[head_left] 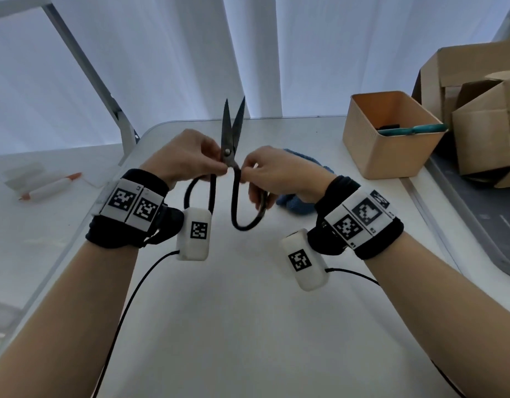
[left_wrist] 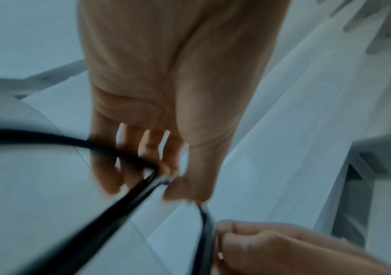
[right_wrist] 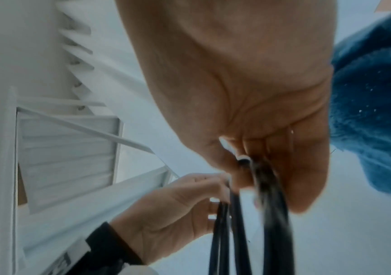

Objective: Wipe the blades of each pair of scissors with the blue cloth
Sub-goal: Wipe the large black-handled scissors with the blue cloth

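Black scissors (head_left: 232, 130) with large loop handles are held upright above the white table (head_left: 248, 297), blades slightly parted and pointing away. My left hand (head_left: 216, 165) pinches the left handle just below the pivot; the left wrist view shows its fingers (left_wrist: 164, 167) on the black handle (left_wrist: 110, 214). My right hand (head_left: 248, 172) pinches the right handle (right_wrist: 269, 214) near the pivot. The blue cloth (head_left: 296, 205) lies crumpled on the table behind and under my right hand, and shows as blue cloth (right_wrist: 375, 104) at the right edge of the right wrist view.
A tan bin (head_left: 388, 133) at the back right holds teal-handled scissors (head_left: 414, 129). Cardboard boxes (head_left: 477, 96) stand further right on a grey tray (head_left: 483, 222). An orange-tipped white pen (head_left: 50, 186) lies on the surface to the left. White curtains hang behind.
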